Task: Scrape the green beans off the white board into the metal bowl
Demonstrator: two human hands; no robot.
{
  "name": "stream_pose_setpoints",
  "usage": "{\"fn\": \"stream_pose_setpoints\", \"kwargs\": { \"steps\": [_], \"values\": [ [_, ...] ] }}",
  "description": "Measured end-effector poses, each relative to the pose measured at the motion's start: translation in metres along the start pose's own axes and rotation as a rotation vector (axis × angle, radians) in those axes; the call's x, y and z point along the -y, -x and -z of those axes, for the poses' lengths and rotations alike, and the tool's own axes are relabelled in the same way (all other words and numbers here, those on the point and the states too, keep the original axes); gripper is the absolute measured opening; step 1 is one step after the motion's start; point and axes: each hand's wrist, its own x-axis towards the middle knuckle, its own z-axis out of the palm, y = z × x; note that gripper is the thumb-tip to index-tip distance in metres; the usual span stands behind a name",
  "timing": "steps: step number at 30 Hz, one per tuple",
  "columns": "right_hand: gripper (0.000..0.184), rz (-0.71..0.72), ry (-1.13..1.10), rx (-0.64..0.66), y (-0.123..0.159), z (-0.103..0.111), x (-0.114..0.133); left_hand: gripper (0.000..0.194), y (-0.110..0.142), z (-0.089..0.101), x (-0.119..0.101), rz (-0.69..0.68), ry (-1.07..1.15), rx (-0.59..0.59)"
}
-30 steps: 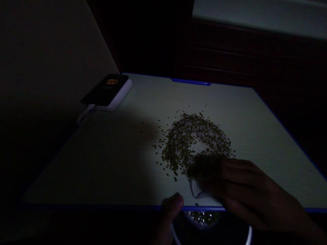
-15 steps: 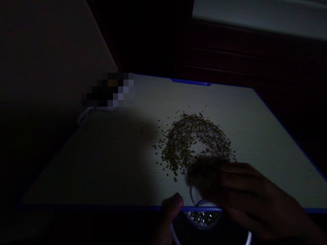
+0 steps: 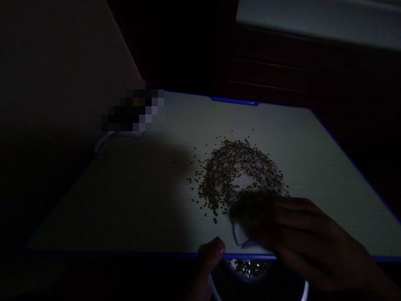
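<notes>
In dim light, a heap of small green beans [image 3: 238, 175] lies scattered on a pale table [image 3: 140, 200] with a blue rim. My right hand [image 3: 307, 242] rests at the heap's near edge, its fingers curled round a small white card or scoop [image 3: 241, 236] touching the table. My left hand [image 3: 208, 261] is below the table's front edge; its thumb shows gripping the rim of a white bowl [image 3: 305, 288] held under the edge. Several beans [image 3: 249, 267] lie inside the bowl.
A blurred-out dark device on a white block [image 3: 133, 113] sits at the table's far left corner, with a white cable [image 3: 102, 144] hanging off the left edge. A blue clip or handle [image 3: 233, 100] marks the far edge. Darkness surrounds the table.
My right hand with the white piece slid toward the front edge and has drawn slightly back onto the table. My left hand and the bowl stayed put.
</notes>
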Motion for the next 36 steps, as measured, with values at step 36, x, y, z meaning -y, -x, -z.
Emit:
{"fn": "stream_pose_setpoints", "kwargs": {
  "steps": [36],
  "values": [
    [0.016,-0.224,0.079,-0.157,0.007,0.0,-0.015,0.016,0.005,-0.008,-0.012,-0.063,-0.128,-0.163]
  ]
}}
